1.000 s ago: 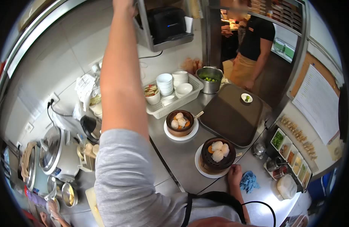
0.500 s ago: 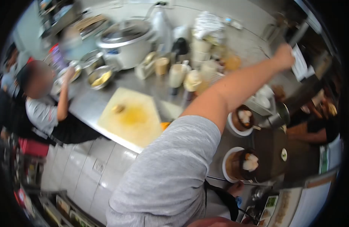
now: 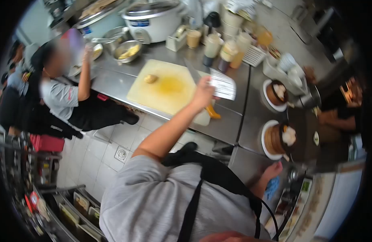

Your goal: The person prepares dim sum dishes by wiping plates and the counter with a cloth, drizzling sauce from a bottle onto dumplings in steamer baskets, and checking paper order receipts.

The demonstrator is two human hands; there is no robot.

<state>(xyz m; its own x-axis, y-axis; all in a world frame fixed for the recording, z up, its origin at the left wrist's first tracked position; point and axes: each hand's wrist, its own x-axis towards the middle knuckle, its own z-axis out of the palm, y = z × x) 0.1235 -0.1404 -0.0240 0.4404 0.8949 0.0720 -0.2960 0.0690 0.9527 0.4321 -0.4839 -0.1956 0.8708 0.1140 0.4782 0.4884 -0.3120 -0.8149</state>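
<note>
My left hand (image 3: pixel 204 93) pinches a white printed paper slip (image 3: pixel 224 85) by its edge, above the right end of a cutting board (image 3: pixel 153 99). Below the hand is a yellow-orange handle (image 3: pixel 212 112); a grey blade (image 3: pixel 193 74) lies beyond, apparently the same knife. A small yellowish-brown lump (image 3: pixel 150 78) and a wet yellow patch sit on the board. My right hand (image 3: pixel 271 171) is low at the right, close to a blue item (image 3: pixel 272 187) by its wrist; its fingers are too small to read.
Two wooden pots on white plates (image 3: pixel 270 155) hold pale food on the right counter. Behind the board stand sauce bottles (image 3: pixel 212 46), a rice cooker (image 3: pixel 151 24) and a metal bowl (image 3: pixel 127 51). A co-worker (image 3: pixel 65 88) stands at left; another person's arm (image 3: pixel 339 121) shows at far right.
My left hand has come back from the far right with the paper slip, now over the cutting board. My view has shifted, showing more of my torso and right hand.
</note>
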